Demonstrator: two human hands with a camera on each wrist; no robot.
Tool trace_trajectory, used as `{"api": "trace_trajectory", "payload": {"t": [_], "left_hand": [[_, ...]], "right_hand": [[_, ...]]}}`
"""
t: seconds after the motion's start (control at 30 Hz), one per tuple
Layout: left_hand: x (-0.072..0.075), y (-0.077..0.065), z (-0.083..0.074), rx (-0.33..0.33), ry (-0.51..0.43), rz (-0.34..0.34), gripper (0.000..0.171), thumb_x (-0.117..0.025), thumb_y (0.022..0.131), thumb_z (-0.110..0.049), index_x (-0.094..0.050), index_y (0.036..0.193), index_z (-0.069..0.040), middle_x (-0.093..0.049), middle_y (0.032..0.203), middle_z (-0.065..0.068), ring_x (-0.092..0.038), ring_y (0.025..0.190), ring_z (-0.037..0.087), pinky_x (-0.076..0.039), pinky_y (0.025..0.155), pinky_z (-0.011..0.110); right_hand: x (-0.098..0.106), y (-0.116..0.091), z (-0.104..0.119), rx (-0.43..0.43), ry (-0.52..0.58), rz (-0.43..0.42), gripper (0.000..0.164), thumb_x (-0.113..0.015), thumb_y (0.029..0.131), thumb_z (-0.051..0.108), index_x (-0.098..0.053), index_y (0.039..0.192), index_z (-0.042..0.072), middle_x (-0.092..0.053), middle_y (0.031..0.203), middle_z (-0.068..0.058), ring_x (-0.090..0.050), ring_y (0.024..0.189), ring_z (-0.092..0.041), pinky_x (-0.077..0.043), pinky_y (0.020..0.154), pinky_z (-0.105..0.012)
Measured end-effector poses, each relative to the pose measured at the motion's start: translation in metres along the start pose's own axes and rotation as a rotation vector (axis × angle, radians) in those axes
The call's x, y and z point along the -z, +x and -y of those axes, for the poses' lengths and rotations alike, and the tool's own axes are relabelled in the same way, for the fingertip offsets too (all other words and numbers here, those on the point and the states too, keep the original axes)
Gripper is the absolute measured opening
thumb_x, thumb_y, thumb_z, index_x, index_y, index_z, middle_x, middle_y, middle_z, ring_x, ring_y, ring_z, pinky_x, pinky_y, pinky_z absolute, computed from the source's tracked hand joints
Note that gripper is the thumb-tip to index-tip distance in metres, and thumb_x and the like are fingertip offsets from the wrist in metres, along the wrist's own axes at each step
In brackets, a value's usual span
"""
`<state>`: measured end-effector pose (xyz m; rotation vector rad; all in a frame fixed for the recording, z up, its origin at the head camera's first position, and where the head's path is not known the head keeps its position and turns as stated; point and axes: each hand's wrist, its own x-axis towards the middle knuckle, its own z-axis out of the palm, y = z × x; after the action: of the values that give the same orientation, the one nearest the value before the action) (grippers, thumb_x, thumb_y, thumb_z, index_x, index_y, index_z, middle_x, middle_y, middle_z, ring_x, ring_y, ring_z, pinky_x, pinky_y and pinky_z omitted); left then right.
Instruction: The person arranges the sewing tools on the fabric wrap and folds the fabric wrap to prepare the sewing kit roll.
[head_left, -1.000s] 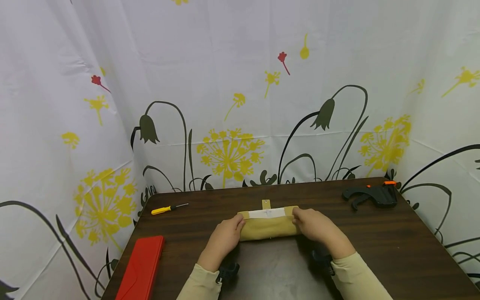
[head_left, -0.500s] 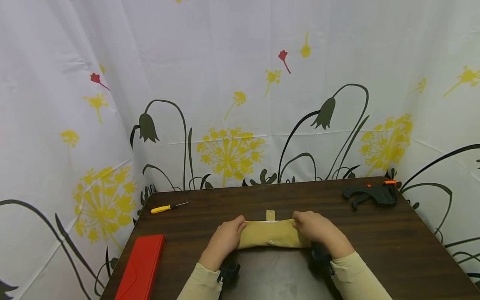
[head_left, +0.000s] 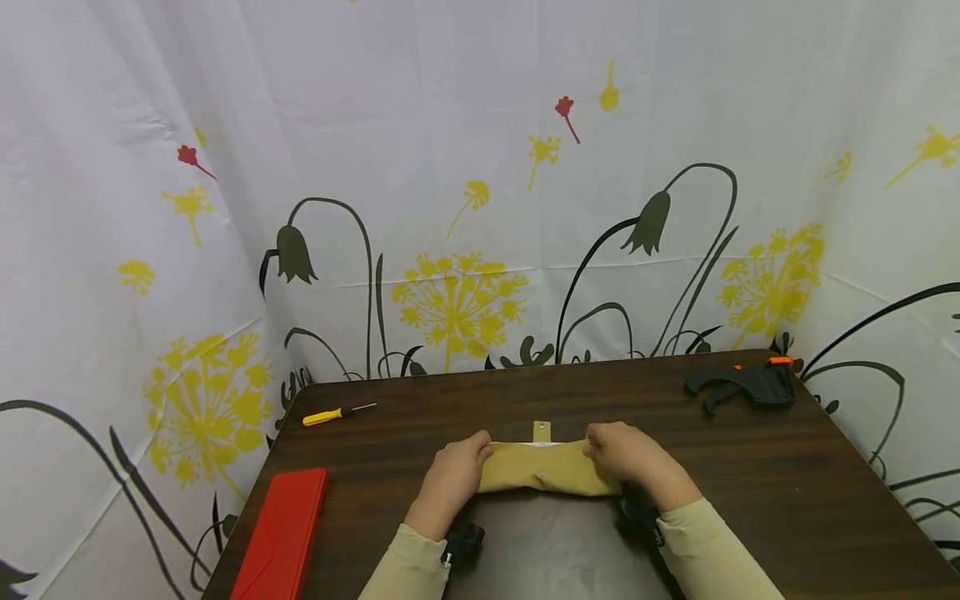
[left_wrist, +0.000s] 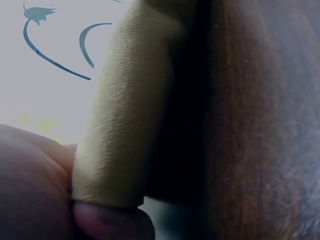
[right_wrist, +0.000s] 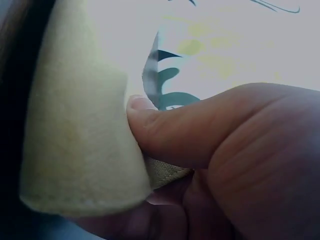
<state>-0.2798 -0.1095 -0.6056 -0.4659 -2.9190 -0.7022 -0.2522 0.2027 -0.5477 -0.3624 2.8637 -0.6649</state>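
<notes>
A mustard-yellow fabric pouch (head_left: 525, 468) with a small metal snap on its front is held at the middle of the table by both hands. Behind it a short snap tab (head_left: 542, 430) sticks up, and a thin strip of white shows along the top edge. My left hand (head_left: 452, 479) pinches the left end. At the right end my right hand (head_left: 633, 458) grips the fabric, its thumb (right_wrist: 175, 130) pressed on the cloth in the right wrist view. The left wrist view has the pouch (left_wrist: 122, 110) as a rounded roll against the fingers.
A red flat case (head_left: 281, 529) lies at the table's left edge. Farther back is a yellow-handled screwdriver (head_left: 330, 416). A black clamp with orange parts (head_left: 750, 387) rests at the back right. A patterned curtain (head_left: 480, 167) hangs behind the table.
Both hands have tipped the pouch's face toward the camera, so its front snap shows and the white strip has mostly gone from sight. Its lower edge now bows up at the middle.
</notes>
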Motion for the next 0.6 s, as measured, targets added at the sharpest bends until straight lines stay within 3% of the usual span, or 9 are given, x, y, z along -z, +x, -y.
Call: {"api": "trace_trajectory", "payload": {"t": [0.1, 0.23, 0.27, 0.43, 0.5, 0.6], "left_hand": [[-0.005, 0.002, -0.001, 0.036, 0.025, -0.002, 0.018, -0.07, 0.104, -0.037, -0.059, 0.093, -0.028, -0.052, 0.068, -0.007, -0.048, 0.06, 0.017, -0.038, 0.051, 0.036], [-0.004, 0.0, -0.008, 0.07, 0.041, -0.011, 0.021, -0.073, 0.103, -0.038, -0.058, 0.094, -0.026, -0.058, 0.068, -0.002, -0.052, 0.059, 0.02, -0.038, 0.05, 0.037], [-0.011, 0.001, -0.003, 0.071, 0.056, -0.025, 0.022, -0.073, 0.103, -0.04, -0.057, 0.095, -0.026, -0.059, 0.068, -0.002, -0.053, 0.058, 0.02, -0.038, 0.049, 0.037], [0.01, -0.006, -0.026, 0.116, 0.05, -0.058, 0.033, -0.081, 0.099, -0.033, -0.054, 0.104, -0.015, -0.063, 0.082, 0.008, -0.058, 0.064, 0.026, -0.045, 0.054, 0.041], [0.022, -0.009, -0.039, 0.099, 0.055, -0.079, 0.033, -0.084, 0.097, -0.027, -0.056, 0.106, -0.013, -0.06, 0.092, 0.009, -0.059, 0.074, 0.026, -0.049, 0.06, 0.041], [0.032, -0.011, -0.054, -0.038, 0.055, -0.086, 0.021, -0.083, 0.098, -0.02, -0.067, 0.108, -0.012, -0.058, 0.106, 0.006, -0.06, 0.093, 0.024, -0.056, 0.077, 0.042]], "right_hand": [[-0.003, 0.003, -0.004, -0.008, 0.015, -0.002, 0.021, -0.072, 0.105, 0.018, -0.061, 0.088, 0.014, -0.058, 0.076, 0.0, -0.054, 0.069, -0.017, -0.045, 0.066, -0.036], [-0.003, 0.002, -0.006, -0.054, 0.086, -0.007, 0.019, -0.075, 0.103, 0.019, -0.059, 0.095, 0.012, -0.065, 0.083, -0.004, -0.059, 0.066, -0.019, -0.051, 0.054, -0.037], [-0.004, 0.002, -0.006, -0.064, 0.1, -0.011, 0.02, -0.076, 0.102, 0.018, -0.058, 0.096, 0.012, -0.066, 0.084, -0.005, -0.06, 0.063, -0.02, -0.05, 0.051, -0.036], [-0.006, 0.0, -0.002, -0.088, 0.127, -0.016, 0.024, -0.078, 0.1, 0.018, -0.054, 0.096, 0.013, -0.065, 0.081, -0.006, -0.058, 0.051, -0.023, -0.047, 0.043, -0.035], [-0.004, -0.001, 0.0, -0.093, 0.115, -0.016, 0.024, -0.078, 0.1, 0.017, -0.055, 0.095, 0.013, -0.065, 0.08, -0.005, -0.058, 0.052, -0.022, -0.048, 0.045, -0.035], [-0.002, 0.0, 0.004, -0.076, 0.075, -0.03, 0.025, -0.08, 0.098, 0.017, -0.056, 0.094, 0.013, -0.064, 0.082, -0.004, -0.059, 0.061, -0.02, -0.05, 0.055, -0.037]]}}
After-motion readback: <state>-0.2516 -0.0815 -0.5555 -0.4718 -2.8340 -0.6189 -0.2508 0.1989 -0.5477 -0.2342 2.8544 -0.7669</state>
